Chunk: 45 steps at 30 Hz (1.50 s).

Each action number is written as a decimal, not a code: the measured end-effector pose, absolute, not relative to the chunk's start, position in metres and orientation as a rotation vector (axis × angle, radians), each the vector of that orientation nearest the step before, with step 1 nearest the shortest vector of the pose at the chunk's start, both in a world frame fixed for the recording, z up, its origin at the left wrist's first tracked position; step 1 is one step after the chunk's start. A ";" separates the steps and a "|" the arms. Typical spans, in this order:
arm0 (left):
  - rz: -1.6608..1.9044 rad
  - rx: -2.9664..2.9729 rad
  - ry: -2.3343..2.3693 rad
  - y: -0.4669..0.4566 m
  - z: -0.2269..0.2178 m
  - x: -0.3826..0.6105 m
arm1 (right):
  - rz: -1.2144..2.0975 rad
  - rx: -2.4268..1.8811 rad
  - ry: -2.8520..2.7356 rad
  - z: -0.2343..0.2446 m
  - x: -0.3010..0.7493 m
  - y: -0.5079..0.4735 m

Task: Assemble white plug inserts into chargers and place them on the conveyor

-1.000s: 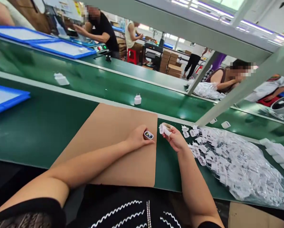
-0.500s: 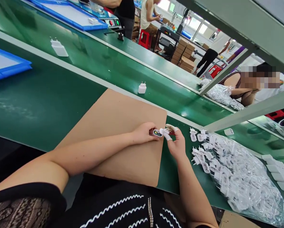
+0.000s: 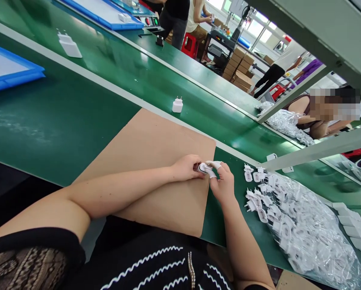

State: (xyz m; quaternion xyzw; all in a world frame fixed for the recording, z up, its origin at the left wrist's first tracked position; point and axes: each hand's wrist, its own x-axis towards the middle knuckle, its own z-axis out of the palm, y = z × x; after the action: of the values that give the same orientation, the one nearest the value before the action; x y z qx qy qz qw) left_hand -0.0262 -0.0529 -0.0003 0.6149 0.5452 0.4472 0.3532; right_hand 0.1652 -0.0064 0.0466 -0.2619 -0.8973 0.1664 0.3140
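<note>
My left hand [image 3: 186, 167] is closed on a small white charger body [image 3: 202, 168] at the right edge of a brown cardboard mat [image 3: 147, 161]. My right hand [image 3: 224, 183], with white tape on its fingertips, pinches a white plug cap [image 3: 209, 170] pressed against that charger body. Both hands meet over the mat's edge. Just right of them lies a heap of white plug caps [image 3: 267, 197] spilling from a clear plastic bag [image 3: 313, 233].
A finished white charger [image 3: 177, 105] stands on the green conveyor belt [image 3: 156, 84] beyond the mat, another [image 3: 68, 45] farther left. Blue-framed trays [image 3: 11, 68] sit at left. White metal frame bars [image 3: 289, 100] cross above. Other people work across the belt. White charger bodies [image 3: 353, 227] lie at far right.
My two hands have come together: the plug cap in the right hand now meets the charger body in the left. The view has tipped downward and shifted slightly.
</note>
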 end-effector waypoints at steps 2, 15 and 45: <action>1.165 1.580 1.400 -0.053 0.000 -0.026 | 0.428 -0.709 -2.410 0.046 0.164 -0.006; 1.144 1.539 1.481 -0.058 -0.002 -0.022 | 0.468 -0.979 -2.479 0.054 0.155 -0.011; 1.020 1.499 2.293 0.106 0.020 -0.125 | 0.038 -1.918 -2.243 0.051 0.247 0.063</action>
State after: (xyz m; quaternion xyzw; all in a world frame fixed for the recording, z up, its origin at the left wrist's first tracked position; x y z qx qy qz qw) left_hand -0.1248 0.1063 0.0202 0.5098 0.7797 0.3469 0.1089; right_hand 0.2471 0.0632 0.0508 -0.6469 -0.7566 0.0129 0.0950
